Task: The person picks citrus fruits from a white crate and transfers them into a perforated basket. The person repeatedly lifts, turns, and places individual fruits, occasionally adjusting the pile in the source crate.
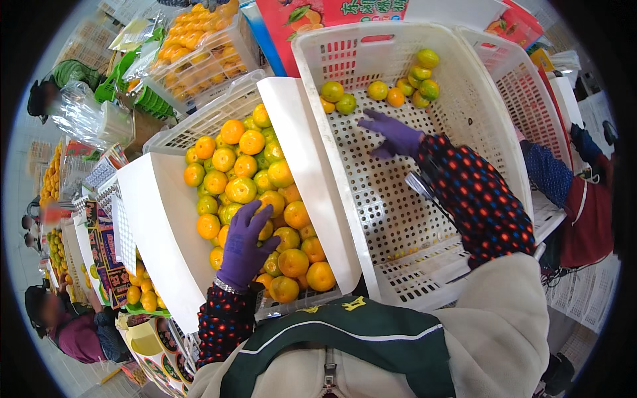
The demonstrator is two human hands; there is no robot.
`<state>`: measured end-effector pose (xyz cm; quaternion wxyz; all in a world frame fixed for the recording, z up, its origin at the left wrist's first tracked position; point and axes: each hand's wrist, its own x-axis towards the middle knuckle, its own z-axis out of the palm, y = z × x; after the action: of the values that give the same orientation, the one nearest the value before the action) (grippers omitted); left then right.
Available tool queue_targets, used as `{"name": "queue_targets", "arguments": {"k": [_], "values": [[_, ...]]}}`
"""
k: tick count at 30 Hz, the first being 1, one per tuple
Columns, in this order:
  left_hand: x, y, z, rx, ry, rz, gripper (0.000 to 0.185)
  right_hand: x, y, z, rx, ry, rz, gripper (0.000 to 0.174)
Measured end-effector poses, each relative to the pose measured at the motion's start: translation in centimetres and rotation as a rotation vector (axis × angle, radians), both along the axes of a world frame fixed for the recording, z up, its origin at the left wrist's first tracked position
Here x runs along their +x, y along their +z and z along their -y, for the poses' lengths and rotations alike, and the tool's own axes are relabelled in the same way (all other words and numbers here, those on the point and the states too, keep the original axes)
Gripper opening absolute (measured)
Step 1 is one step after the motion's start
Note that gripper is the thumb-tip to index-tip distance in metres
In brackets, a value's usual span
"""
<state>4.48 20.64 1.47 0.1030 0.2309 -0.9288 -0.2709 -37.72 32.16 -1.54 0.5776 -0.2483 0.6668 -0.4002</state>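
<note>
My left hand (245, 248), in a purple glove, lies on a heap of orange and yellow-green mandarins (243, 190) in a plastic crate lined with white sheets. Its fingers are spread, with the tips against a mandarin (272, 201); none is lifted. Over the perforated floor of a large white plastic crate (398, 224) is my right hand (390, 132), gloved alike. Those fingers are apart and hold nothing. Just beyond them, a few greenish mandarins (346, 103) sit in the far left corner. Several more (420, 82) are grouped along the far right.
A white liner sheet (311, 184) rises between the two crates. Further left is another white sheet (154, 224). A clear crate piled with oranges (199, 42) stands behind. On the right, a co-worker's sleeve (547, 171) is beside another white crate (517, 84). Other people are at left.
</note>
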Motion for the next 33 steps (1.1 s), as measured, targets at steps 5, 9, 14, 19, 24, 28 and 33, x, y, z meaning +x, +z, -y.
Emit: {"name": "queue_targets", "arguments": {"k": [5,9,14,19,24,28,33], "values": [[-0.5,0.1,-0.3,0.003,0.117,-0.135,0.061,-4.7,-11.2,9.9,-0.213,-0.065,-0.434,0.079],[0.4,0.8,-0.7,0.040,0.240,-0.160,0.052,-4.7,-17.3,15.9,-0.201,-0.424,-0.246,0.077],[-0.1,1.0,-1.4,0.192,0.246,-0.251,0.048,-4.6,-17.6,13.5,-0.180,-0.374,-0.478,0.072],[-0.3,2.4,-2.1,0.699,0.270,-0.396,0.041,-3.5,-5.5,10.3,-0.298,-0.498,-0.440,0.060],[-1.5,4.4,-2.5,1.657,0.156,-0.592,0.076,3.5,10.8,4.7,-0.835,-0.171,-0.807,0.068],[-2.4,6.2,-4.4,2.075,-0.056,-0.622,0.096,9.6,18.3,-1.3,-0.768,0.195,-0.724,0.074],[0.3,6.6,-4.6,1.813,0.043,-0.509,0.062,12.2,19.4,-6.0,-0.613,-0.031,-0.498,0.070]]}}
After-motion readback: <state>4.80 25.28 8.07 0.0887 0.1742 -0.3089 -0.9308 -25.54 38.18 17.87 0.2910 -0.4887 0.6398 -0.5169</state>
